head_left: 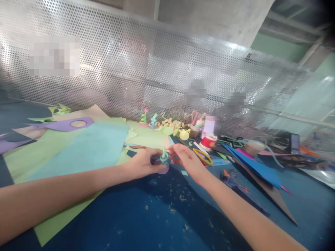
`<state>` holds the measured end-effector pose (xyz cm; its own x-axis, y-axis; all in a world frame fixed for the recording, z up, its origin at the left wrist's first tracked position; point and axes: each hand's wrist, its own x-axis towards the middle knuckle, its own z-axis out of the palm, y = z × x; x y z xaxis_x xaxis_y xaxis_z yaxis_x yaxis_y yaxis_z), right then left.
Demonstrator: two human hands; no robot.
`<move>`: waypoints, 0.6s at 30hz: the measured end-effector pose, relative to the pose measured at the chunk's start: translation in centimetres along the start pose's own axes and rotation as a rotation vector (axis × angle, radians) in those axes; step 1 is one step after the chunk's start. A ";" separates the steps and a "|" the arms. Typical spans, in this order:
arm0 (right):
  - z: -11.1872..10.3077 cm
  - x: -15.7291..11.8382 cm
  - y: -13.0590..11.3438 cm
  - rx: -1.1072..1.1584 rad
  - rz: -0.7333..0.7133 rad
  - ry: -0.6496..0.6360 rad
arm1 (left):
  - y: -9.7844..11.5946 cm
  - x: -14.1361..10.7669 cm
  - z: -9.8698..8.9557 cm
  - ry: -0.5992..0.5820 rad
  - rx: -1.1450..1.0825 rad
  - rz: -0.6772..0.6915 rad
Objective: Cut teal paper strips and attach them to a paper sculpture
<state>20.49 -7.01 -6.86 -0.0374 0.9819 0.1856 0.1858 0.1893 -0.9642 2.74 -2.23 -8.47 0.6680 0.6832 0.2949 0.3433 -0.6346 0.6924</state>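
A small paper spiral figure [164, 157], blue-green with a pale green strip sticking up, stands on a round purple paper base [163, 169]. My left hand [146, 163] is closed around its left side, with the thumb low at the base. From the right, my right hand [185, 159] has its curled fingers at the upper part of the figure, pinching near the pale strip. The fingers partly hide the exact contact. Behind stand two similar paper spirals, one green with a pink top [143, 118] and one light blue [153, 120].
Light blue paper [89, 150] and green sheets lie at left, under a purple cut-out [65, 124]. Yellow-handled scissors [203, 157], a red-and-white container [208, 143] and blue sheets [253, 167] lie right. Yellow paper pieces [175, 128] sit before a perforated metal screen [167, 69].
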 end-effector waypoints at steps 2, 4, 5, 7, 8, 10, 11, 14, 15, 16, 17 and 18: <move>-0.2 0.0 0.2 -0.015 0.003 0.018 | -0.1 0.1 0.1 -0.006 -0.021 -0.006; -0.4 0.1 0.5 -0.049 0.026 0.048 | -0.2 0.1 0.1 -0.013 -0.051 -0.016; -0.4 0.2 0.6 -0.072 0.038 0.071 | -0.1 0.1 0.1 -0.012 -0.055 -0.021; -0.6 0.4 1.0 -0.146 0.054 0.116 | -0.1 0.1 0.1 -0.011 -0.039 -0.029; -0.7 0.5 1.2 -0.199 0.059 0.129 | -0.1 0.1 0.1 -0.012 -0.027 -0.032; -0.9 0.6 1.6 -0.305 0.065 0.125 | -0.1 0.1 0.1 -0.020 -0.011 -0.034; -1.0 0.7 1.8 -0.351 0.071 0.111 | -0.2 0.1 0.1 -0.021 -0.006 -0.034; -1.5 0.9 2.4 -0.440 0.080 0.054 | -0.3 0.1 0.1 -0.018 0.011 -0.037; -1.5 0.9 2.6 -0.469 0.073 0.035 | -0.3 0.1 0.1 -0.021 0.015 -0.036; -1.6 0.8 2.7 -0.500 0.058 0.019 | -0.3 0.1 0.2 -0.021 0.019 -0.034; -1.6 0.8 2.8 -0.531 0.038 0.006 | -0.3 0.1 0.2 -0.017 0.023 -0.032; -1.6 0.7 2.8 -0.559 0.014 -0.002 | -0.2 0.1 0.2 -0.013 0.026 -0.030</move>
<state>22.53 -5.78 -9.15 -0.0333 0.9844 0.1727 0.6789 0.1491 -0.7190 2.84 -2.10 -8.73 0.6661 0.6970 0.2655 0.3802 -0.6235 0.6831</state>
